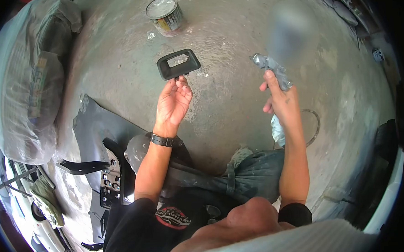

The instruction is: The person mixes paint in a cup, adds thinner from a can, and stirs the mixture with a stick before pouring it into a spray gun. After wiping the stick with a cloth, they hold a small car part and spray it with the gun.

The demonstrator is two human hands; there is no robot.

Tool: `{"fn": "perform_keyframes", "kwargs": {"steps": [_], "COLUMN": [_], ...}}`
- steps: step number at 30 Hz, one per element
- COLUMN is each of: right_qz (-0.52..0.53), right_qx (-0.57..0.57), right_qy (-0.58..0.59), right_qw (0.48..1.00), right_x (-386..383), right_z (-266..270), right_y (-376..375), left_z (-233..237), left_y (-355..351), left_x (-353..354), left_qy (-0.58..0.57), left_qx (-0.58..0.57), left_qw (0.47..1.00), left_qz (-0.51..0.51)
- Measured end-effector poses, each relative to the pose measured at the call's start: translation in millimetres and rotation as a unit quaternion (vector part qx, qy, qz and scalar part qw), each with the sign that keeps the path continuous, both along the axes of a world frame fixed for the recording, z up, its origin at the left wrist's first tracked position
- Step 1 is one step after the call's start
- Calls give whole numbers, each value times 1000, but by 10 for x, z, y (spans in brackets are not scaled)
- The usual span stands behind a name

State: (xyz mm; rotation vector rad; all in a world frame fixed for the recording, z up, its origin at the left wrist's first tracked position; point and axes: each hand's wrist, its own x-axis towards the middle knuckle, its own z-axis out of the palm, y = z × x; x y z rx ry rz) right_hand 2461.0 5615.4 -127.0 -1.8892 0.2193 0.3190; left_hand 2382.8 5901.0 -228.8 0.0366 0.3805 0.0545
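Observation:
My left hand (175,102) pinches a black plastic bezel (165,69) at its lower edge, holding it up over the floor. The bezel is a rounded rectangular frame with an opening, through which the floor shows. Out to the right, my right hand (282,96) is wrapped around the handle of a metallic spray gun (277,72). The gun's nozzle end points up and left, towards the bezel's side, with a wide space between them. A blurred grey patch above the gun hides that area. White cloth or paper (277,129) hangs below my right hand.
A paint can (165,18) with a smeared lid stands ahead on the stained concrete floor (228,97). Plastic-wrapped bulk (22,90) rises at the left. Dark panels (103,119) and a black bracket (111,181) lie beside my left leg. A hose (318,122) loops at the right.

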Motion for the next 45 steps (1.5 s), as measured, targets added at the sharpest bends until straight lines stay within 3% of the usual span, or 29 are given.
{"fn": "perform_keyframes", "kwargs": {"steps": [45], "right_qz": [49], "right_qx": [-8], "right_qy": [38], "right_qw": [998], "right_x": [40], "right_z": [-169], "right_y": [-8], "left_z": [-81], "left_y": [-33], "left_x": [34], "left_qy": [0], "left_qx": [34], "left_qw": [999], "left_qz": [-7]}}
